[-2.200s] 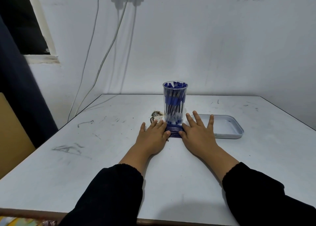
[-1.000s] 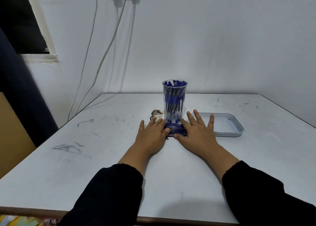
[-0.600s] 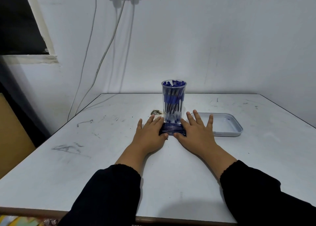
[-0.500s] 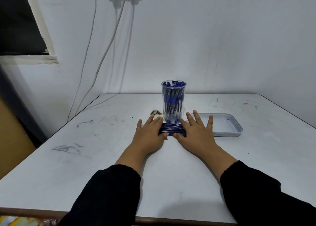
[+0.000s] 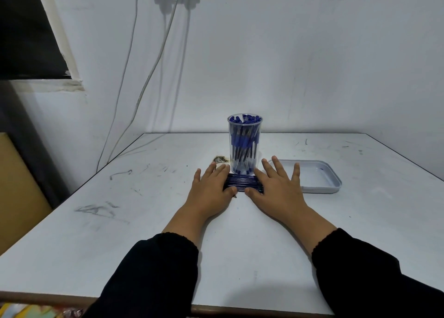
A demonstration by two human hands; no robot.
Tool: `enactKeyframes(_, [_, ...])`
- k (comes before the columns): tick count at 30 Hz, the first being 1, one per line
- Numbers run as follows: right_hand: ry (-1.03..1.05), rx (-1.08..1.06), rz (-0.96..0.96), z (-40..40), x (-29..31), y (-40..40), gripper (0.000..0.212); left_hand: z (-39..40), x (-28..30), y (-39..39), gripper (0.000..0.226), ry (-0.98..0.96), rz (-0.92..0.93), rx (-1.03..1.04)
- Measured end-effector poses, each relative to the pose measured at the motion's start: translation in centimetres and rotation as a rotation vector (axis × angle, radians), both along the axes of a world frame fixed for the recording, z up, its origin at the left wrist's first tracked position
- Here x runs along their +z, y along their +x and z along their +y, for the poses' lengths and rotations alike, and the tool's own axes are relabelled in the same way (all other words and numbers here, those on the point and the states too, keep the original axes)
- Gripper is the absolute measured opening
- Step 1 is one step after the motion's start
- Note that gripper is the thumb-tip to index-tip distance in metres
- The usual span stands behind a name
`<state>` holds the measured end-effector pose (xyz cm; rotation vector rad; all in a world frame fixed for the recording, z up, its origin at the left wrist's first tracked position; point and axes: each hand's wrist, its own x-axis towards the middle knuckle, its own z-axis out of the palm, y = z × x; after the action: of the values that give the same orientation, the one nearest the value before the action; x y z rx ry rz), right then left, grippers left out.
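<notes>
A clear plastic cup (image 5: 244, 147) packed with blue capped pens stands upright in the middle of the white table (image 5: 149, 221). Just in front of it, a row of several dark blue pens (image 5: 242, 183) lies flat side by side. My left hand (image 5: 211, 192) lies flat on the table and covers the row's left ends with straight fingers. At the row's right ends my right hand (image 5: 278, 188) lies flat too, its fingers spread. Neither hand grips anything.
A shallow white tray (image 5: 334, 188) sits right of my right hand, nothing visible in it. A small dark scrap (image 5: 220, 159) lies left of the cup. White cables hang down the wall at the back left. The table's front edge is near my sleeves.
The hands and pens have hardly moved; my left hand slid slightly left along the row. The dark shape at the left edge of the view has swung away.
</notes>
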<state>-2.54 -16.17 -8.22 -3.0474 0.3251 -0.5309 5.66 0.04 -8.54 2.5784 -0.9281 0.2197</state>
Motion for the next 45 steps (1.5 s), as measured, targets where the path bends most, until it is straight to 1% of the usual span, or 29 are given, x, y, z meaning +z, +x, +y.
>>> enactKeyframes(3, [0.074,0.058,-0.088,0.0,0.1,-0.6,0.057,0.1,-0.1,-0.1,0.057,-0.067,-0.008,0.007])
enactKeyframes(7, [0.253,0.128,-0.344,0.2,0.2,-2.0,0.031,0.6,-0.5,-0.2,0.055,-0.112,-0.006,0.022])
enactKeyframes(9, [0.24,0.113,-0.382,0.1,0.1,-2.8,0.021,1.2,-0.7,-0.1,0.053,-0.128,-0.014,0.036])
enactKeyframes(12, [0.201,0.124,-0.477,-0.4,-0.1,-3.3,0.012,2.0,-1.0,-0.4,0.051,-0.138,-0.04,0.045])
enactKeyframes(15, [0.208,0.128,-0.502,-0.8,-0.3,-3.6,0.018,2.4,-0.9,-1.1,0.051,-0.145,-0.042,0.053])
enactKeyframes(17, [0.159,0.083,-0.506,-1.0,-0.5,-3.8,0.024,2.6,-0.8,-1.6,0.051,-0.15,-0.052,0.057])
enactKeyframes(19, [0.134,-0.029,-0.436,-0.9,-0.4,-4.2,0.026,2.9,-0.9,-1.8,0.051,-0.161,-0.057,0.064])
enactKeyframes(21, [0.154,-0.073,-0.357,-1.0,-0.4,-4.4,0.029,3.0,-1.0,-1.9,0.05,-0.171,-0.078,0.068])
enactKeyframes(26, [0.299,0.014,-0.316,-1.5,-1.1,-4.1,0.03,2.9,-1.1,-1.8,0.048,-0.16,-0.104,0.082])
enactKeyframes(31, [0.314,0.071,-0.315,-1.7,-1.5,-3.5,0.025,2.8,-1.2,-1.7,0.049,-0.15,-0.108,0.093])
enactKeyframes(35, [0.28,0.097,-0.322,-1.2,-1.0,-3.7,0.024,2.7,-1.2,-1.8,0.048,-0.155,-0.113,0.087])
enactKeyframes(41, [0.198,0.119,-0.436,-0.5,-0.7,-4.5,0.029,2.8,-1.2,-2.0,0.048,-0.158,-0.109,0.087])
enactKeyframes(45, [0.202,0.114,-0.413,-0.4,-0.7,-5.1,0.023,2.9,-1.2,-2.3,0.049,-0.154,-0.109,0.084])
